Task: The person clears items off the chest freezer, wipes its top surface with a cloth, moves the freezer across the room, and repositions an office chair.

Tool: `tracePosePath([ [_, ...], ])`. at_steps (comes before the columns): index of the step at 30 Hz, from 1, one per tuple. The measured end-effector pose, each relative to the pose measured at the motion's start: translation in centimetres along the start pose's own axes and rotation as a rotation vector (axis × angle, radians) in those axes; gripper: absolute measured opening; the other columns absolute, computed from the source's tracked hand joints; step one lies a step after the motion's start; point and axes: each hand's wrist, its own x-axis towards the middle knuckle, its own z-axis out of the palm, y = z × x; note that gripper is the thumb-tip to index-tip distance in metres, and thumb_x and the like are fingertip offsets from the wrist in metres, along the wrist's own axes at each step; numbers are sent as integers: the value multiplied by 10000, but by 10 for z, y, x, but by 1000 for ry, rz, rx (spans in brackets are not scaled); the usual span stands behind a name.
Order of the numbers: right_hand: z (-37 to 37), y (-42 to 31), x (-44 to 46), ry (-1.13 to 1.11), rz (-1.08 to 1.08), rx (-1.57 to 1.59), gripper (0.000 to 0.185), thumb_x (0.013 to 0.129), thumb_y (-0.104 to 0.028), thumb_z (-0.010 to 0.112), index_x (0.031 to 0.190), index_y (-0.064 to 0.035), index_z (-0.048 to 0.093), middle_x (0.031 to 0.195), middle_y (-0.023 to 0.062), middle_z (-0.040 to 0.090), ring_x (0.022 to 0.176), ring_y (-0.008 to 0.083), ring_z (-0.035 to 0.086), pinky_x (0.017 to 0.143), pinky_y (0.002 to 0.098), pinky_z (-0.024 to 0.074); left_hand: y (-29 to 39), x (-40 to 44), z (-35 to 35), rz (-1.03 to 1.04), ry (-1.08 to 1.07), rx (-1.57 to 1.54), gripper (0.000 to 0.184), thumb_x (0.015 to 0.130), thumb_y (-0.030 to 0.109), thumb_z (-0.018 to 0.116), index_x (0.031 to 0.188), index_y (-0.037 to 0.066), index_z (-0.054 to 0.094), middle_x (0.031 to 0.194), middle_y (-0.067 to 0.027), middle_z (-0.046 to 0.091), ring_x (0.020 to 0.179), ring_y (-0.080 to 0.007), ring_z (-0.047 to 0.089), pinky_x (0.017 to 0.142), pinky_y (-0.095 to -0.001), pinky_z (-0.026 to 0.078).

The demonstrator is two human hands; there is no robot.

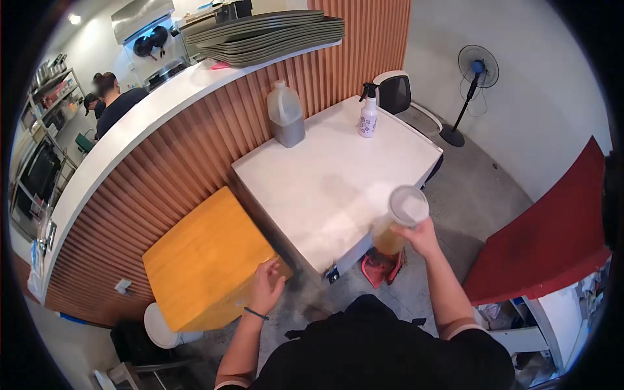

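In my right hand (pixel 421 237) is a clear plastic container (pixel 409 203) with a round, pale top and yellowish contents, held over the front right edge of the white table (pixel 312 195). Whether the top is a lid or an opening, I cannot tell. My left hand (pixel 265 287) hovers by the right corner of the orange wooden table (pixel 208 257), fingers loosely bent and apart, holding nothing. A translucent jug (pixel 286 120) of greyish liquid stands at the back of the white table. Farther right, a patterned spray bottle (pixel 368 117) stands upright.
A red dustpan (pixel 381 268) lies on the floor below the container. Stacked dark trays (pixel 279 42) rest on the curved counter (pixel 130 130). A standing fan (pixel 478 78), a chair (pixel 396 94) and a red cover (pixel 552 227) are on the right. People (pixel 120 104) stand in the kitchen.
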Motion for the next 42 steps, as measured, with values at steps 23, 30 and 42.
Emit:
tracePosePath([
  [23, 244, 143, 518, -126, -287, 205, 588, 640, -183, 645, 1129, -6, 368, 1093, 180, 471, 1009, 330, 451, 820, 354, 386, 15, -110, 100, -918, 811, 238, 612, 644, -69, 486, 1194, 113, 288, 964, -80, 435, 709, -140, 457, 603, -251, 396],
  [30, 121, 165, 369, 255, -520, -31, 421, 631, 11, 616, 1005, -45, 432, 994, 93, 440, 899, 193, 455, 766, 288, 398, 12, -99, 112, -1028, 635, 292, 630, 661, -45, 519, 1213, 114, 263, 958, -94, 458, 715, -158, 476, 613, -272, 417],
  [42, 24, 249, 503, -46, -153, -190, 545, 630, -318, 701, 996, 32, 499, 949, 117, 555, 833, 194, 527, 743, 303, 418, 18, -92, 77, -1075, 543, 290, 582, 683, 93, 583, 1194, 105, 305, 971, -104, 507, 731, -207, 548, 651, -316, 446],
])
